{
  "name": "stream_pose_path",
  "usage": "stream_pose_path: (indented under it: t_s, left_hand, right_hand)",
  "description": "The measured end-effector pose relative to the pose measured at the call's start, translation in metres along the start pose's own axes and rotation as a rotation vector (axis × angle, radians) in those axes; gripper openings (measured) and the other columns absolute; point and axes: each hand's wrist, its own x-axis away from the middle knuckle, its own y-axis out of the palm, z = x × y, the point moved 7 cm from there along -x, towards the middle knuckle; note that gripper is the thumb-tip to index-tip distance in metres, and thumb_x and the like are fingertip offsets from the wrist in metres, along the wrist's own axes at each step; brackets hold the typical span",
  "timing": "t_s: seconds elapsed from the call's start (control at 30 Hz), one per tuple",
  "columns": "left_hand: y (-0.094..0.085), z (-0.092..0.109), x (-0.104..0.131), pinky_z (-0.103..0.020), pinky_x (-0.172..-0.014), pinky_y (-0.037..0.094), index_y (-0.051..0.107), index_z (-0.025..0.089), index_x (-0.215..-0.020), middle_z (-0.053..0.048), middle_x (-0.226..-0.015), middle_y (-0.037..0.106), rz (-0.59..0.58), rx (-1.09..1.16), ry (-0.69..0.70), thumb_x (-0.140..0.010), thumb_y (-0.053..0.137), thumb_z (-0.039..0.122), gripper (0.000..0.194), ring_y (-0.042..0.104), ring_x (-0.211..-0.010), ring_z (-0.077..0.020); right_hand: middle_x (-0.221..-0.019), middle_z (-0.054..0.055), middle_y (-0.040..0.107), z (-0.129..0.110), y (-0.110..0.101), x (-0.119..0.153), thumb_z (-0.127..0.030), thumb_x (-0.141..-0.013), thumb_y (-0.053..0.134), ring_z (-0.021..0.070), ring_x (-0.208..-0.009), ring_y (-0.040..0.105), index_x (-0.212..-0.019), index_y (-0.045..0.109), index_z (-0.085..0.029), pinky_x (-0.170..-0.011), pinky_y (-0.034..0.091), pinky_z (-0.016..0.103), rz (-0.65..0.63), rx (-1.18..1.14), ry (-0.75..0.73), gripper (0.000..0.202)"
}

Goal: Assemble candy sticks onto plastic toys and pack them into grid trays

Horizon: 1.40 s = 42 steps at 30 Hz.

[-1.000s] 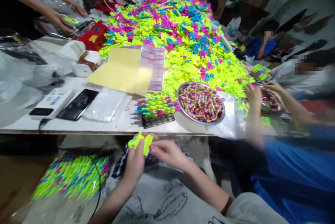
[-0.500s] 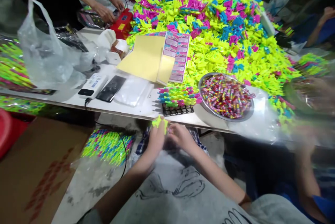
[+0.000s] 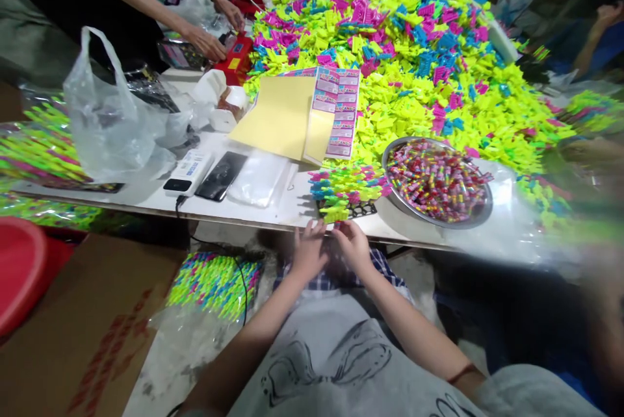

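My left hand (image 3: 311, 251) is at the front edge of the table, its fingers spread and nothing seen in them. Beside it, my right hand (image 3: 353, 247) has its fingertips bent together at the lower end of a yellow-green plastic toy piece (image 3: 335, 213). That piece rests at the front of a black grid tray (image 3: 363, 209). More toy pieces (image 3: 348, 183) in yellow, pink and blue stand packed in rows on the tray. Right of the tray, a round metal bowl (image 3: 480, 215) holds many small wrapped candies (image 3: 436, 176).
A big heap of plastic pieces (image 3: 404, 79) covers the back. Yellow card sheets (image 3: 275, 118), clear bags (image 3: 258, 176), a black phone (image 3: 221, 175) and a white box (image 3: 188, 170) lie leftward. Another person's hands (image 3: 207, 43) touch a red box (image 3: 237, 60). A cardboard box (image 3: 97, 313) stands lower left.
Both hands moved forward from over the lap to the table edge. The yellow-green piece went from my left hand to the front of the tray, and my left fingers opened.
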Motion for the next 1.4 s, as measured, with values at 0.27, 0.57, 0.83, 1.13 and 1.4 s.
stream_pose_path:
  t_s: [0.27,0.57,0.83,1.13,1.4]
  left_hand:
    - [0.021,0.002,0.013,-0.047,-0.104,0.017,0.034,0.02,-0.132,-0.007,-0.14,0.034,0.029,-0.006,0.054,-0.072,0.051,0.022,0.062,0.015,-0.133,-0.0266]
    - [0.026,-0.002,0.014,-0.047,-0.1,0.023,0.033,0.025,-0.133,-0.009,-0.135,0.042,0.04,-0.029,0.028,-0.082,0.042,0.029,0.052,0.026,-0.129,-0.0279]
    - [0.03,-0.004,0.015,-0.045,-0.101,0.023,0.036,0.025,-0.132,-0.009,-0.136,0.04,0.011,-0.037,0.052,-0.082,0.043,0.027,0.05,0.025,-0.13,-0.0258]
    - [0.032,-0.011,0.014,-0.046,-0.1,0.024,0.042,0.029,-0.127,-0.004,-0.138,0.039,-0.018,0.02,0.104,-0.081,0.042,0.021,0.047,0.022,-0.131,-0.0234]
    - [0.031,-0.012,0.013,-0.047,-0.099,0.023,0.045,0.029,-0.125,-0.008,-0.136,0.04,0.003,0.06,0.078,-0.08,0.045,0.021,0.045,0.029,-0.128,-0.0254]
  right_hand:
    - [-0.08,0.006,0.056,0.018,0.015,0.003,-0.034,-0.08,0.051,0.0176,-0.079,0.05,-0.08,0.057,-0.016,-0.075,0.04,0.031,0.289,0.13,-0.024,0.02]
    - [-0.07,0.005,0.057,0.012,0.03,-0.002,-0.03,-0.083,0.049,0.0186,-0.075,0.049,-0.074,0.06,-0.016,-0.075,0.037,0.033,0.295,0.315,-0.176,0.02]
    - [-0.065,0.005,0.056,0.004,0.033,-0.001,-0.029,-0.086,0.045,0.0178,-0.071,0.048,-0.073,0.061,-0.016,-0.07,0.037,0.031,0.275,0.41,-0.217,0.024]
    - [-0.06,0.004,0.055,0.013,0.027,0.005,-0.031,-0.086,0.046,0.0178,-0.067,0.048,-0.061,0.056,-0.017,-0.069,0.036,0.032,0.278,0.491,-0.234,0.031]
    - [-0.057,0.002,0.054,0.01,0.032,0.002,-0.027,-0.086,0.046,0.0159,-0.065,0.046,-0.06,0.056,-0.017,-0.065,0.031,0.03,0.212,0.592,-0.293,0.03]
